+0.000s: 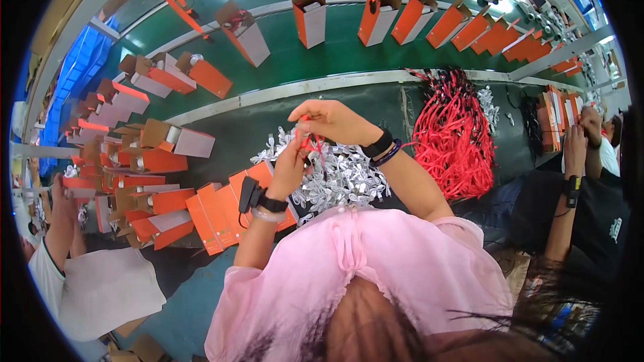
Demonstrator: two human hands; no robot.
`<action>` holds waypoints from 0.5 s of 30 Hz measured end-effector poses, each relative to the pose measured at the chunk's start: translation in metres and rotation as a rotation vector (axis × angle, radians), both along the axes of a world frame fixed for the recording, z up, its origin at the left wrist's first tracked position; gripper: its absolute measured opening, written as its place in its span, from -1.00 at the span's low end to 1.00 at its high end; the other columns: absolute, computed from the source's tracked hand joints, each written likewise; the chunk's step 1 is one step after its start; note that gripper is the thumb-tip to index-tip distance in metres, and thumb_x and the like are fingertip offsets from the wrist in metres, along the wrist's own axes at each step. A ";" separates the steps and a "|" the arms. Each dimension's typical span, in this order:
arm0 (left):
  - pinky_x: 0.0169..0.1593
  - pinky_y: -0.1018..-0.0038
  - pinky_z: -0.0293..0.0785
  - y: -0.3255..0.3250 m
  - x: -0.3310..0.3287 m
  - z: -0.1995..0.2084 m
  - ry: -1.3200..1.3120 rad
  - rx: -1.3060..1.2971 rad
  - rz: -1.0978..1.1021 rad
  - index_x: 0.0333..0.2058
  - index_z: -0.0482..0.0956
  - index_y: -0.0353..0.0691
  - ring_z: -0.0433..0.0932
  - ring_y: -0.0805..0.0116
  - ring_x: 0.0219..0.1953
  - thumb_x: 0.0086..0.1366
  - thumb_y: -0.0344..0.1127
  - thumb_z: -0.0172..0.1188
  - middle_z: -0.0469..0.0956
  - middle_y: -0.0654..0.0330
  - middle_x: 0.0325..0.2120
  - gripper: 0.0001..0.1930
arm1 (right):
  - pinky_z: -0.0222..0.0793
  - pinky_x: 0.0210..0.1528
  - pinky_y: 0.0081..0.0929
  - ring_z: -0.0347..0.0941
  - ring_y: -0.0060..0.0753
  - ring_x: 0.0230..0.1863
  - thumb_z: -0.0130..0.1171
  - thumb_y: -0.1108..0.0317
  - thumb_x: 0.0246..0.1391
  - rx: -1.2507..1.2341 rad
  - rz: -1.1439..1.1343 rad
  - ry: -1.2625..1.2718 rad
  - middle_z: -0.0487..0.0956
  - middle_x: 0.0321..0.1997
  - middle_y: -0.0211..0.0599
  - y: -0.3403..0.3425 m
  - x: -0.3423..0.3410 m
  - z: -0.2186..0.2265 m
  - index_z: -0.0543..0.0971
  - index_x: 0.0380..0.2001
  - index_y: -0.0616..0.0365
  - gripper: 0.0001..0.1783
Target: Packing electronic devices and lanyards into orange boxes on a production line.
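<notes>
A thin red strap (320,150) runs between my two hands above the pile of small white-and-grey pieces (342,181), which look like short cables with plugs. My left hand (290,169) is closed on the strap from below. My right hand (335,123) comes from above with its fingertips pinched on the same strap, close to the left fingers. What else may sit between the fingertips is too small to make out. Right of my right forearm lies a large heap of red straps with black ends (453,137).
Open orange-and-white boxes (308,23) line the green conveyor (282,53) beyond a pale rail. More boxes crowd my left, with flat orange boxes (215,218) beside my left forearm. Co-workers' hands are at both sides, the right one (575,144) at orange boxes.
</notes>
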State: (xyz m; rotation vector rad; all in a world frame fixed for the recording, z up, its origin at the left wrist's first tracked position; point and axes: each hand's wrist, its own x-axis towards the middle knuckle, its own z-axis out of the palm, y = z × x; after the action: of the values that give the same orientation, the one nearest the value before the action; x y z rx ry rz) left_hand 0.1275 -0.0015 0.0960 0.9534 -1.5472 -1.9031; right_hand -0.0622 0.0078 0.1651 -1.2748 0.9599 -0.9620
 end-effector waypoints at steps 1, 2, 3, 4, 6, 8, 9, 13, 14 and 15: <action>-0.49 0.55 0.42 -0.003 0.009 -0.007 -0.022 -0.237 -0.126 -0.04 0.39 -0.27 0.49 0.44 -0.53 0.46 -0.47 -0.23 0.50 0.22 -0.32 -0.78 | 0.43 -0.16 -0.63 0.50 -0.66 -0.22 0.05 0.42 0.31 -0.053 -0.061 0.060 0.60 -0.26 -0.37 0.003 -0.009 -0.002 0.48 -0.04 0.27 -0.78; -0.49 0.55 0.42 0.000 0.006 -0.001 -0.011 -0.247 -0.129 -0.04 0.39 -0.27 0.49 0.44 -0.53 0.46 -0.47 -0.23 0.50 0.22 -0.32 -0.78 | 0.43 -0.15 -0.64 0.49 -0.67 -0.22 0.04 0.41 0.32 -0.105 -0.126 0.122 0.59 -0.27 -0.38 0.006 -0.019 -0.006 0.47 -0.03 0.29 -0.77; -0.52 0.57 0.39 0.005 0.002 0.012 0.159 -0.089 -0.056 -0.07 0.39 -0.26 0.46 0.46 -0.57 0.47 -0.44 -0.19 0.48 0.23 -0.38 -0.81 | 0.43 -0.18 -0.61 0.50 -0.66 -0.25 0.07 0.47 0.26 -0.107 -0.153 0.156 0.59 -0.32 -0.39 0.014 -0.024 -0.008 0.48 -0.05 0.27 -0.79; -0.54 0.59 0.37 0.007 -0.002 0.023 0.329 0.070 0.013 -0.10 0.40 -0.25 0.43 0.48 -0.61 0.48 -0.40 -0.16 0.47 0.24 -0.44 -0.83 | 0.43 -0.18 -0.61 0.50 -0.66 -0.25 0.07 0.47 0.26 -0.116 -0.159 0.167 0.59 -0.32 -0.39 0.022 -0.028 -0.008 0.48 -0.05 0.27 -0.79; -0.58 0.60 0.32 0.002 -0.013 0.030 0.359 0.080 0.085 -0.13 0.41 -0.23 0.40 0.50 -0.65 0.49 -0.32 -0.10 0.43 0.28 -0.56 -0.85 | 0.47 -0.30 -0.45 0.54 -0.44 -0.42 0.08 0.42 0.20 -0.200 -0.126 0.393 0.59 -0.43 -0.29 0.041 -0.030 0.000 0.52 -0.16 0.19 -0.84; -0.60 0.55 0.31 -0.005 -0.023 0.027 0.324 0.112 0.329 -0.19 0.44 -0.22 0.40 0.50 -0.65 0.47 -0.35 -0.07 0.41 0.30 -0.64 -0.88 | 0.47 -0.32 -0.29 0.57 -0.15 -0.43 0.10 0.35 0.17 -0.224 -0.134 0.593 0.58 -0.42 -0.19 0.059 -0.024 0.007 0.51 -0.22 0.11 -0.86; -0.59 0.51 0.29 -0.007 -0.029 0.026 0.120 -0.060 0.365 -0.23 0.47 -0.24 0.39 0.49 -0.66 0.44 -0.38 -0.03 0.44 0.26 -0.59 -0.89 | 0.45 -0.29 -0.38 0.55 -0.14 -0.39 0.09 0.47 0.15 -0.277 -0.130 0.707 0.55 -0.39 -0.17 0.068 -0.019 0.018 0.50 -0.18 0.15 -0.85; -0.52 0.52 0.35 0.002 -0.040 0.027 0.031 -0.930 -0.048 -0.22 0.51 -0.29 0.44 0.48 -0.61 0.40 -0.45 0.01 0.48 0.20 -0.49 -0.90 | 0.45 -0.29 -0.38 0.51 -0.14 -0.42 0.12 0.42 0.18 -0.448 -0.215 0.534 0.55 -0.35 -0.14 0.074 -0.023 0.032 0.50 -0.14 0.17 -0.82; -0.50 0.51 0.37 0.015 -0.045 0.045 0.062 -0.741 -0.154 -0.21 0.52 -0.29 0.47 0.45 -0.58 0.39 -0.47 0.02 0.49 0.19 -0.49 -0.90 | 0.45 -0.31 -0.44 0.51 -0.26 -0.42 0.10 0.40 0.22 -0.469 -0.370 0.568 0.56 -0.34 -0.19 0.075 -0.033 0.024 0.51 -0.10 0.18 -0.80; -0.48 0.51 0.40 0.022 -0.052 0.050 0.133 -0.309 -0.152 -0.21 0.53 -0.30 0.49 0.40 -0.54 0.37 -0.48 0.03 0.48 0.14 -0.49 -0.90 | 0.45 -0.33 -0.51 0.51 -0.38 -0.42 0.08 0.37 0.25 -0.492 -0.518 0.593 0.57 -0.32 -0.24 0.074 -0.041 0.017 0.51 -0.06 0.19 -0.77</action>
State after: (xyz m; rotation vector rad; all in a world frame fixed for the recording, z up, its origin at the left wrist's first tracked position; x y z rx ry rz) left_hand 0.0757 0.0210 0.1460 0.5786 -1.8082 -1.7177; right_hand -0.1029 0.0813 0.1825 -1.8292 1.6354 -1.3000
